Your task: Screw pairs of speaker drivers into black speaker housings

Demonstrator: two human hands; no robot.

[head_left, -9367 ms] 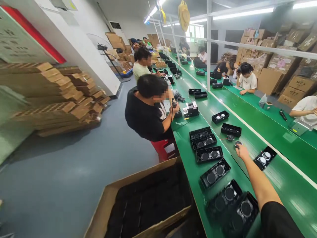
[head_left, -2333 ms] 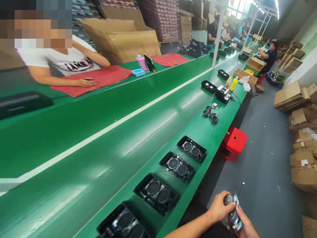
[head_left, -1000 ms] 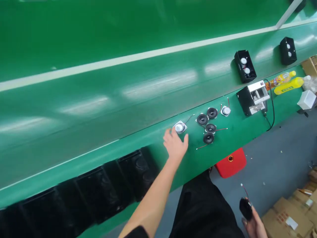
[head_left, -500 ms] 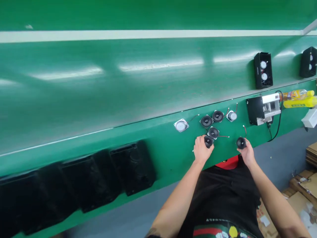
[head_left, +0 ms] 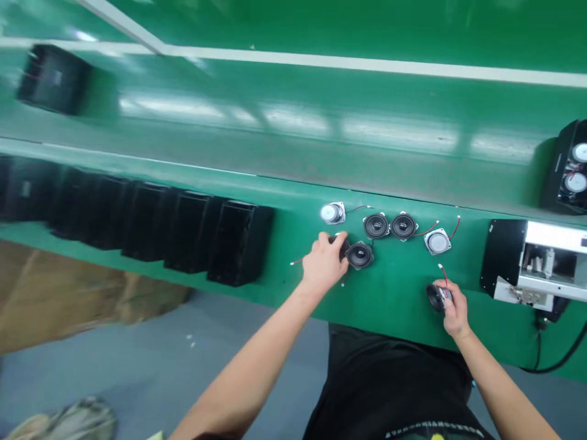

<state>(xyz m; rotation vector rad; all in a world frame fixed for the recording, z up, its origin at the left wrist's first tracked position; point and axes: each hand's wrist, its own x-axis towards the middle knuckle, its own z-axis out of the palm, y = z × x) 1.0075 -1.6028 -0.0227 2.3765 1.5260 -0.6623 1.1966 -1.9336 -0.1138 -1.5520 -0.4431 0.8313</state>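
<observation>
My left hand (head_left: 323, 264) is closed around the rim of a small black speaker driver (head_left: 341, 245), mostly covered by the fingers. Right against it lies another driver (head_left: 360, 255), cone up. My right hand (head_left: 455, 310) grips a speaker driver (head_left: 435, 297) tilted on edge, its cone facing left and its red lead (head_left: 443, 275) pointing up. Behind the hands, two drivers lie cone up, one on the left (head_left: 376, 226) and one on the right (head_left: 404, 226). Two more rest magnet up: one at the far left (head_left: 331, 212), one at the right (head_left: 438, 242).
A row of black speaker boxes (head_left: 238, 244) stands along the left of the green bench (head_left: 284, 305). A metal-and-black machine (head_left: 545, 263) with a cable sits at the right. On the raised back ledge are a box with drivers (head_left: 568, 168) and another black box (head_left: 55, 78).
The view has swung left. My left hand has shifted left with its driver, and the neighbouring driver lies further left of the others. The driver in my right hand has tipped onto its edge.
</observation>
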